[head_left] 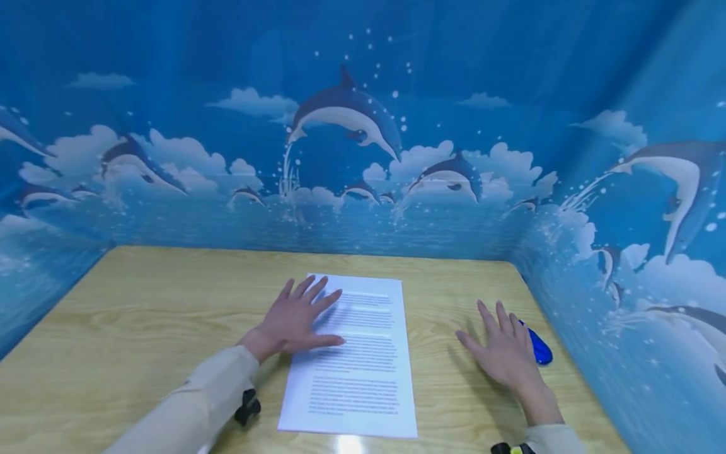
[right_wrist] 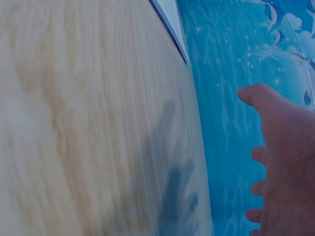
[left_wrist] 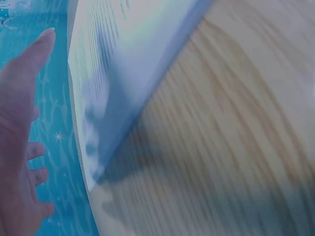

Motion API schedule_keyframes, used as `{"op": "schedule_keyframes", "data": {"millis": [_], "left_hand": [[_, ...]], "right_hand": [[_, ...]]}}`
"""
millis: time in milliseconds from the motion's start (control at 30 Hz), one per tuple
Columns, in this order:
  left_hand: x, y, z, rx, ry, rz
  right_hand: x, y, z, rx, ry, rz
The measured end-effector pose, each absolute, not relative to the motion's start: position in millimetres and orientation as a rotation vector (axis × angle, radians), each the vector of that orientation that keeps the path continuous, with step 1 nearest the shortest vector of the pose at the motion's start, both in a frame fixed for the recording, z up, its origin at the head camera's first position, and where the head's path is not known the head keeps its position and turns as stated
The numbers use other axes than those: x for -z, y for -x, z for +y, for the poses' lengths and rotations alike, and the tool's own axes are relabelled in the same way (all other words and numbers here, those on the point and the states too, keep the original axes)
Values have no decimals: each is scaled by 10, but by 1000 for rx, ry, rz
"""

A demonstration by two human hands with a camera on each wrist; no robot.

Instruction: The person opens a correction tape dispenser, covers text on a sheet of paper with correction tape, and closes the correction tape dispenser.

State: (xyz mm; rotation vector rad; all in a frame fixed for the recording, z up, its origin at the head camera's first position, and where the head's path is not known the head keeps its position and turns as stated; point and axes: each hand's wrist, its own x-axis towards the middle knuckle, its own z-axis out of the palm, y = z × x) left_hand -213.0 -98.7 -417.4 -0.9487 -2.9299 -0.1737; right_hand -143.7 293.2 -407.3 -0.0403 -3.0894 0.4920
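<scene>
A stack of printed white paper (head_left: 363, 359) lies on the wooden table, its side edge showing some thickness in the left wrist view. Over its upper left part hovers my left hand (head_left: 292, 318), fingers spread, its shadow falling on the sheet apart from it. To the right of the paper, my right hand (head_left: 505, 353) is held above the table with fingers extended, and its shadow shows on the wood. Partly hidden behind that hand's outer fingers is a shiny blue rounded object (head_left: 540, 350); its kind cannot be made out. Neither hand holds anything.
The light wood table (head_left: 170, 302) reaches back to a blue curtain (head_left: 227, 145) printed with dolphins and clouds. This curtain encloses the back and both sides. Dark wrist devices sit at both cuffs, the left one (head_left: 247, 407) close to the paper.
</scene>
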Motion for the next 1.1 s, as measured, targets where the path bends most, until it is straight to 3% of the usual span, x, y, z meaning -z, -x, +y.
{"op": "schedule_keyframes", "data": {"millis": [700,1100], "left_hand": [[4114,2222,-234,200,1312,-2890],[4118,2097,282,139,1482,-2786]], "right_hand": [[4196,1293,3675,-520,216,-3126],[4314,1261,3837,-613,272,-3069]]}}
